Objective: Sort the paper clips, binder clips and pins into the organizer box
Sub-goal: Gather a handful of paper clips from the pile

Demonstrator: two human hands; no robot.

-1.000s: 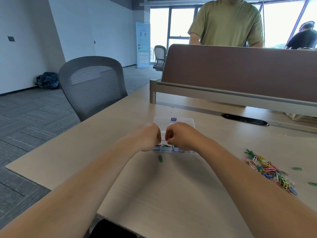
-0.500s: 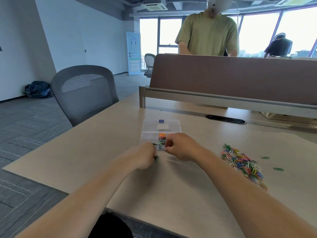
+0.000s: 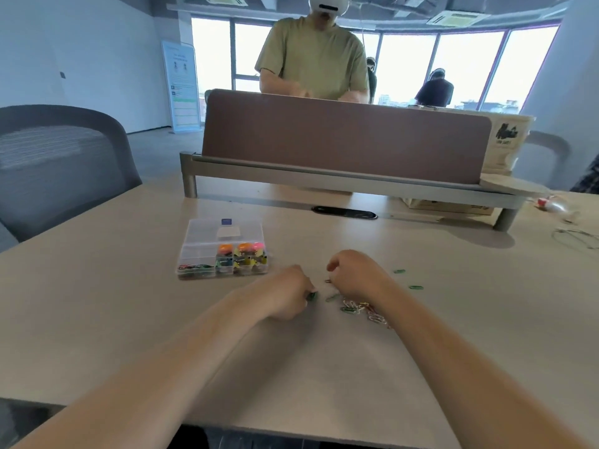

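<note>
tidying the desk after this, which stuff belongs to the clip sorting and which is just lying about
Job: clear plastic organizer box; heap of coloured wire paper clips; loose green paper clips; green clip pinched by left hand.
Lying about: grey mesh office chair; brown divider panel; black oval cable slot.

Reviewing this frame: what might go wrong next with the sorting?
The paper clip pile by the right hand looks tangled; lifting one may drag others. Two stray green clips lie apart to the right, easily missed. The left hand pinches a green clip; it may drop before reaching the organizer box.
</note>
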